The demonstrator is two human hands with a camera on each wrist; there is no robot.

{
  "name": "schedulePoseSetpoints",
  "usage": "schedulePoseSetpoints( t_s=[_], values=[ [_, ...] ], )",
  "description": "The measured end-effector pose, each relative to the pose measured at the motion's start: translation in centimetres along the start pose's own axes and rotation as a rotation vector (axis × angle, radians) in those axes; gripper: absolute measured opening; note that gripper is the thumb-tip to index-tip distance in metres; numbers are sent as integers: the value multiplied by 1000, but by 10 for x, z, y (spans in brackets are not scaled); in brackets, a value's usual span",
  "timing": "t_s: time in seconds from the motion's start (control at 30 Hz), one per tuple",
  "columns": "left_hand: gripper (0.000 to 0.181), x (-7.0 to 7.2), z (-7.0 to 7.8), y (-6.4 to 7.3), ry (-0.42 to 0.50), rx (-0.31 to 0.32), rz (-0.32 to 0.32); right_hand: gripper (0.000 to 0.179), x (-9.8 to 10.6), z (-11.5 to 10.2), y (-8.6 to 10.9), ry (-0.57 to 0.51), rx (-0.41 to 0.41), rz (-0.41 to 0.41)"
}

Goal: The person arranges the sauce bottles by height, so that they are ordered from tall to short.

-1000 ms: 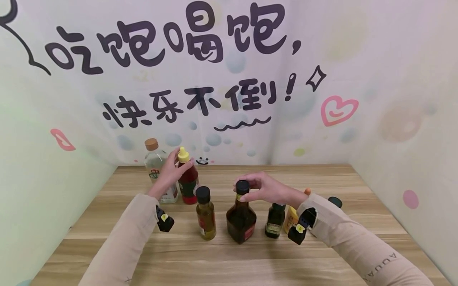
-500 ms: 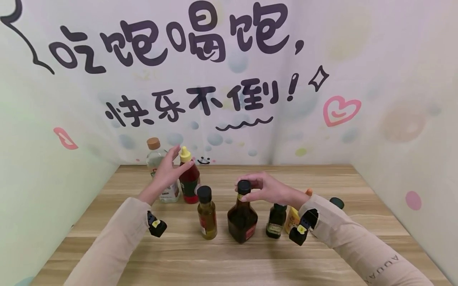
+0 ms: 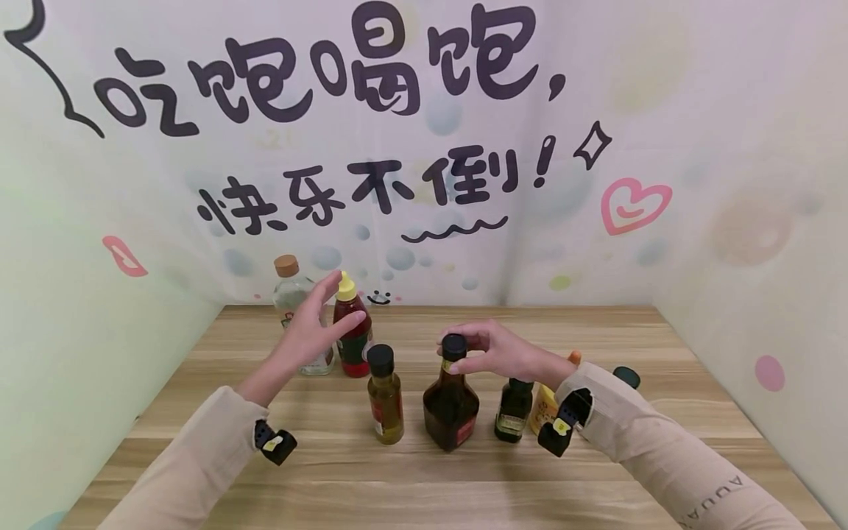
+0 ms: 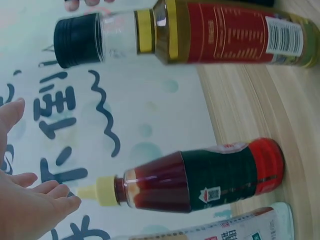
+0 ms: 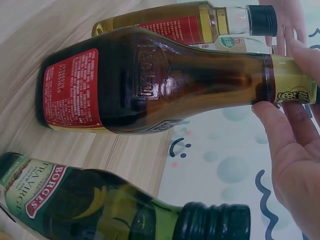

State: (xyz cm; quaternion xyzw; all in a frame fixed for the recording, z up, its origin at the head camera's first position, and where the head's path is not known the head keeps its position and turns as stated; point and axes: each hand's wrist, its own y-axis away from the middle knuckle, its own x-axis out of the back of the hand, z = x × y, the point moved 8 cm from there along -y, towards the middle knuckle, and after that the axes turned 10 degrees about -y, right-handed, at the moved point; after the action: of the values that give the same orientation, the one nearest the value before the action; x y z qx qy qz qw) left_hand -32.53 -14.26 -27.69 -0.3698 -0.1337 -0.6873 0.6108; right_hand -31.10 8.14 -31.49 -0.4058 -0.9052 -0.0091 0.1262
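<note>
Head view, left hand (image 3: 306,325): fingers loosely extended, thumb apart, just beside the upper part of the tapered, yellow-topped red sauce bottle (image 3: 354,340).
Right hand (image 3: 495,350): fingers and thumb grip the black-capped, dark brown glass bottle (image 3: 450,408) by its neck, upright on the wood-grain table (image 3: 371,493).
Slim golden oil bottle (image 3: 387,405): stands between both.
</note>
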Motion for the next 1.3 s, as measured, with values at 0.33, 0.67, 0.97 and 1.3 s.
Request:
schedulePoseSetpoints(
  t_s=[0.33,0.67,0.97,1.3],
  values=[
    [69,-17,19,11,68,-115,-55,48,1,1,1,2,-23,12],
    [67,-38,28,21,45,-162,-149,47,1,2,1,0,-18,13],
    [62,-53,25,28,51,-176,-198,47,0,1,0,14,-1,4],
    [52,-65,13,31,146,-153,-212,46,0,1,0,14,4,-2]
  ],
)
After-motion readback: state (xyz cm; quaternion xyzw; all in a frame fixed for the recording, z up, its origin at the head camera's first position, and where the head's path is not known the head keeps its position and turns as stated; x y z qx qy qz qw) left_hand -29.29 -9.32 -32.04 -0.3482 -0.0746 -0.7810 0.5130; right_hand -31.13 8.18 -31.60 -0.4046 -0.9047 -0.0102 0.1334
